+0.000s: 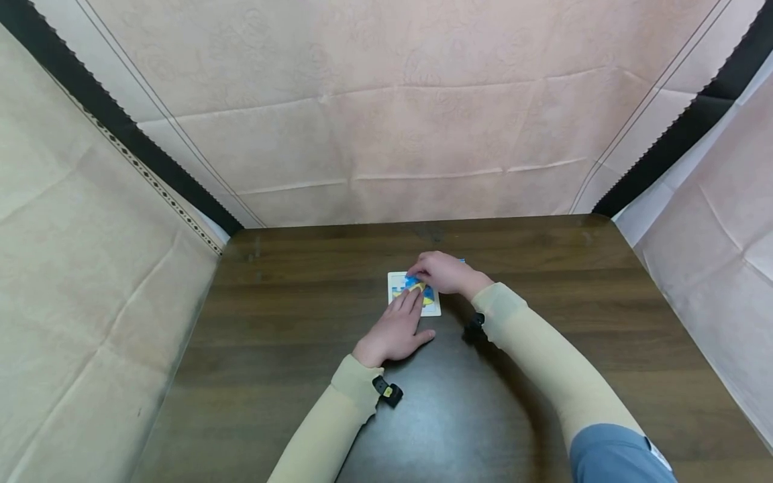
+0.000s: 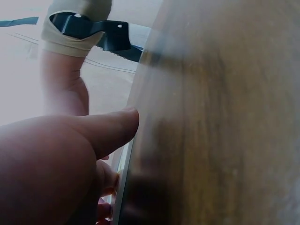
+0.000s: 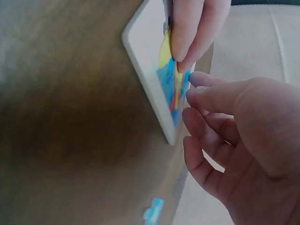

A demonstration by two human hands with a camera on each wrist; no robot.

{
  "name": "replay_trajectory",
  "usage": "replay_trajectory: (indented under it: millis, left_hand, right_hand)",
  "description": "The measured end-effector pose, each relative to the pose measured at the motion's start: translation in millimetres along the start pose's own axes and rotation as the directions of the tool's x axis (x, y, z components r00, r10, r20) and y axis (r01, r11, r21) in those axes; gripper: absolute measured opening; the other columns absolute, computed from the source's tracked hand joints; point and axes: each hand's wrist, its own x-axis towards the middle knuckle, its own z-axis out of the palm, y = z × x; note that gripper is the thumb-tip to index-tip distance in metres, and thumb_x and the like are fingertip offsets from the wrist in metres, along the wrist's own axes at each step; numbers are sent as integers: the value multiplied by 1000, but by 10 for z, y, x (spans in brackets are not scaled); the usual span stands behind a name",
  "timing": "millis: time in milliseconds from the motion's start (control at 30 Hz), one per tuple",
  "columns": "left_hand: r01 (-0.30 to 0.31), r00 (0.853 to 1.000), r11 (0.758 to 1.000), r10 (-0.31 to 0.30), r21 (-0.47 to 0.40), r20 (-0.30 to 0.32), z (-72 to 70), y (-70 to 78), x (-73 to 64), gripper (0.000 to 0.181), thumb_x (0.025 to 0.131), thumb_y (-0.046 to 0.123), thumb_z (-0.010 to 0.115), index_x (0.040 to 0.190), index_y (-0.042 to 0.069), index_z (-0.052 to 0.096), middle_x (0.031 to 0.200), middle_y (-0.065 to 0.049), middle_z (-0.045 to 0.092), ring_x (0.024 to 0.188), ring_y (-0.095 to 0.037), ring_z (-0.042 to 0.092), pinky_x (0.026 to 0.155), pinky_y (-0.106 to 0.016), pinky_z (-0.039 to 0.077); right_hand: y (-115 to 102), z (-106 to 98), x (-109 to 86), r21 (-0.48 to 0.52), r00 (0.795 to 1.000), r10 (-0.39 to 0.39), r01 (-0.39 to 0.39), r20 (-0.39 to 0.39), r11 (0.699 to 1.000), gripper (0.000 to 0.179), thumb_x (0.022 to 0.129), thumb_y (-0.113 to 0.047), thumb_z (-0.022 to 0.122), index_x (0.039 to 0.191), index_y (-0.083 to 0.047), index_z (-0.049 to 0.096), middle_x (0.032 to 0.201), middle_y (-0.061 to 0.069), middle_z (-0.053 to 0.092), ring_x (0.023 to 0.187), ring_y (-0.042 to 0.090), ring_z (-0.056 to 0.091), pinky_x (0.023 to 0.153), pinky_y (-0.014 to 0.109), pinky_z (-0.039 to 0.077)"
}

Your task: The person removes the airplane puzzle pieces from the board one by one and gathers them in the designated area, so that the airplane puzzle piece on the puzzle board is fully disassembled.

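Observation:
A small white-framed jigsaw puzzle (image 1: 431, 311) with a blue and yellow picture lies on the table, partly covered by both hands. My left hand (image 1: 395, 332) rests its extended fingers on the puzzle's near part, thumb held out to the side. From the far right, my right hand (image 1: 447, 272) reaches over the puzzle. In the right wrist view its thumb and forefinger tips come together at a blue puzzle piece (image 3: 185, 79) and appear to pinch its edge. The other right fingers are curled, and the piece is mostly hidden.
A loose light-blue puzzle piece (image 3: 153, 212) lies on the brown wooden table (image 1: 290, 288) beyond the right hand. Pale cloth (image 1: 392, 134) hangs behind the table and along both sides. Each wrist wears a black strapped camera (image 1: 389, 392).

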Motion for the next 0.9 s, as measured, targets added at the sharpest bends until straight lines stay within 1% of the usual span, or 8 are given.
replay_trajectory:
  millis: [33, 100, 200, 300, 433, 567, 733, 900]
  left_hand:
    - [0, 1000, 1000, 0, 0, 3, 2, 4, -1, 86, 109, 54, 54, 170, 3, 20, 179, -12, 13, 164, -32, 8, 130, -50, 19]
    - [1, 1000, 1000, -1, -2, 9, 4, 10, -2, 87, 109, 53, 55, 170, 2, 20, 179, -12, 13, 164, -32, 8, 130, -50, 19]
    - [0, 1000, 1000, 0, -5, 8, -2, 22, -11, 87, 109, 52, 56, 170, 1, 21, 178, -13, 14, 164, -33, 9, 130, -50, 19]
    - [9, 1000, 1000, -9, -1, 16, 9, 20, -4, 88, 109, 53, 57, 170, 1, 21, 179, -13, 13, 164, -33, 7, 130, -50, 17]
    - [22, 1000, 1000, -22, 0, 22, 22, 17, 11, 89, 108, 53, 57, 171, 2, 20, 179, -11, 11, 165, -33, 6, 130, -50, 16]
    - [24, 999, 1000, -24, -6, 25, 37, 0, 24, 89, 108, 54, 58, 171, 3, 20, 179, -11, 11, 165, -32, 6, 130, -50, 17]
    - [25, 999, 999, -24, -23, 42, 68, -30, 47, 92, 107, 55, 59, 171, 5, 17, 180, -9, 8, 165, -31, 3, 130, -50, 14]
    - [20, 999, 999, -19, -26, 37, 63, -42, 53, 92, 106, 56, 59, 171, 5, 17, 180, -9, 9, 165, -31, 4, 130, -51, 15]
  right_hand:
    - [-11, -13, 7, -18, 1000, -11, 12, 7, 1000, 25, 107, -12, 67, 129, -9, 79, 115, 7, 72, 105, 23, 68, 100, 42, 56]
    - [-35, -34, 20, -39, 1000, -11, 12, 26, 999, 25, 107, -12, 67, 128, -8, 79, 115, 7, 72, 105, 23, 68, 101, 42, 56]
    - [-67, -52, 49, -50, 999, 12, -9, 53, 999, 25, 108, -13, 66, 128, -8, 79, 118, 8, 72, 108, 23, 68, 103, 42, 55]
    - [-77, -58, 83, -35, 997, 41, -39, 60, 999, 24, 108, -14, 66, 128, -9, 80, 122, 9, 73, 112, 25, 68, 106, 43, 54]
    - [-46, -44, 117, 11, 995, 84, -85, 48, 996, 23, 108, -15, 66, 126, -10, 80, 126, 8, 74, 115, 25, 67, 110, 44, 51]
    - [-1, -14, 143, 69, 991, 124, -127, 45, 990, 21, 108, -15, 66, 123, -11, 80, 124, 7, 73, 111, 24, 66, 109, 43, 52]
    - [21, 7, 155, 140, 989, 142, -147, 46, 979, 16, 108, -15, 66, 119, -11, 77, 118, 6, 73, 102, 22, 66, 104, 42, 55]
    - [27, 18, 160, 189, 988, 150, -155, 43, 970, 14, 109, -16, 65, 118, -11, 75, 114, 4, 74, 98, 20, 67, 101, 41, 56]
